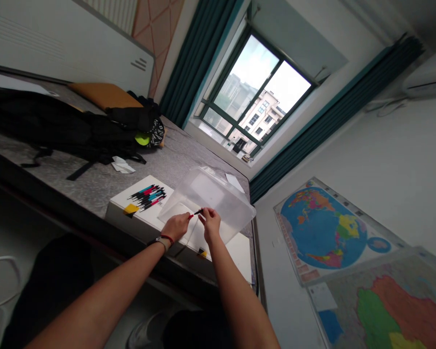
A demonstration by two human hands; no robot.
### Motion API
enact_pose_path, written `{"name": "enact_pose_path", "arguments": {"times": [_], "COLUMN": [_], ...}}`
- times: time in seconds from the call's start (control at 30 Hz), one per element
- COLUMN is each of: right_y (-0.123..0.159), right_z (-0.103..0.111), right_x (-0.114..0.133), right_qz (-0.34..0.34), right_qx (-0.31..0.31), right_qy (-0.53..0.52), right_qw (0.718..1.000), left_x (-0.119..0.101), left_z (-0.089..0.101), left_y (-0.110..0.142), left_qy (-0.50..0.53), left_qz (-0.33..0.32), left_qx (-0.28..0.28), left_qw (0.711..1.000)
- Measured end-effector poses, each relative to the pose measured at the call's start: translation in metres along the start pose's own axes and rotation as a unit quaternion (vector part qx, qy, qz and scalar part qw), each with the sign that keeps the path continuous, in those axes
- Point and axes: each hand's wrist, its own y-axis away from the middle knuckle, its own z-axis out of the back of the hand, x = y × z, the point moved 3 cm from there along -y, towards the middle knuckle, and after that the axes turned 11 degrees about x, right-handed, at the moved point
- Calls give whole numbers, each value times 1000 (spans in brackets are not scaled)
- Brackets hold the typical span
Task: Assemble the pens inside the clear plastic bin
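Observation:
Both hands meet over the front of a translucent plastic bin [232, 203]. My left hand [177, 227], with bands at its wrist, is closed around the red end of a slim red-and-black pen [196, 213]. The pen's dark end is pinched by the fingers of my right hand [210, 224]. Whether the pen is in one piece or two parts cannot be made out. To the left, several pens [147, 196] in blue, red and black lie side by side on a white box [118, 196].
A black bag [76, 131] and a crumpled tissue [122, 165] lie on the grey table [181, 145], left of the boxes. A second white box [241, 252] is under the bin's right side. Wall maps [323, 228] hang to the right, and a window [254, 92] is ahead.

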Motion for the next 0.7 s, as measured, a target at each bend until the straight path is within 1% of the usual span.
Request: {"name": "enact_pose_path", "arguments": {"times": [0.1, 0.23, 0.3, 0.4, 0.5, 0.57, 0.7], "right_y": [0, 2, 4, 9, 12, 13, 12], "right_z": [6, 18, 26, 39, 49, 53, 59], "right_x": [-2, -6, -13, -30, -49, -56, -61], "right_qz": [-18, -38, -45, -70, -94, -103, -124], "right_qx": [-32, -30, -37, -56, -48, -37, -29], "right_qy": [0, 35, 68, 125, 191, 224, 223], "right_qw": [999, 998, 996, 988, 976, 969, 967], "left_x": [0, 0, 0, -1, -3, -4, -3], "left_z": [-1, -4, -4, -3, 0, 1, -1], "left_y": [0, 0, -1, -1, 0, 0, -1], "left_qy": [3, -3, -12, -33, -45, -43, -41], "left_qz": [-7, -20, -26, -43, -60, -68, -73], "left_qx": [-3, 0, -2, -4, -4, -1, 12], "left_qw": [1000, 1000, 1000, 999, 997, 997, 996]}}
